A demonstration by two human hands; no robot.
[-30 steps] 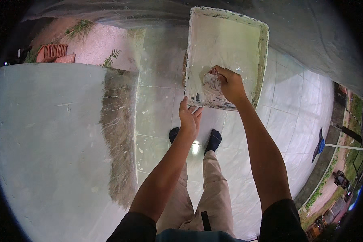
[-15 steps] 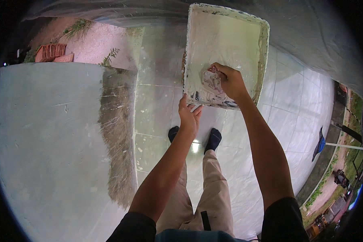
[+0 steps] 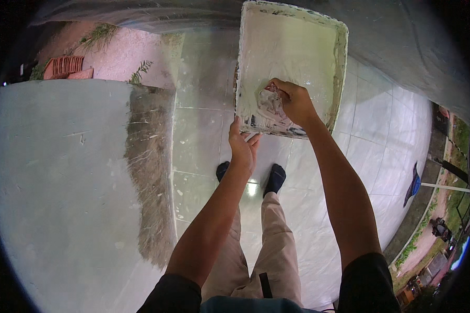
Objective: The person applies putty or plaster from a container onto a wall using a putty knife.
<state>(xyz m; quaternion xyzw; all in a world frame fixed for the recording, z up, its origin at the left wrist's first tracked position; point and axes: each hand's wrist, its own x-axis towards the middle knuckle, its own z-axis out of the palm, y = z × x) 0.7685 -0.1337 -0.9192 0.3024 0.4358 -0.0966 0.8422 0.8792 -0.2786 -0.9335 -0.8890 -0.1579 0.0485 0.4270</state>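
A deep rectangular tray (image 3: 343, 68) with a paint-crusted rim is in front of me, holding pale, wet, paint-like liquid. My left hand (image 3: 243, 150) grips its near left corner, thumb on the outer wall and fingers at the underside. Inside the tray, my right hand (image 3: 299, 106) is closed on a crumpled rag (image 3: 271, 104), whitish with pinkish patches and soaked with the liquid. The rag lies against the tray's bottom toward the near left. Dark smears show along the near wall, beside the rag. My right palm hides part of the rag.
Under me is a shiny tiled floor (image 3: 368, 135) with pale spatters. At left stands a grey-white wall (image 3: 62, 172) with a rough dark strip (image 3: 149, 177) along its edge. Stacked red bricks (image 3: 67, 67) lie beyond. A blue-headed tool with a white pole (image 3: 444, 188) is at far right.
The tray has shifted slightly up and left in the picture, along with both hands. My right hand stays closed on the rag and my left hand stays on the corner.
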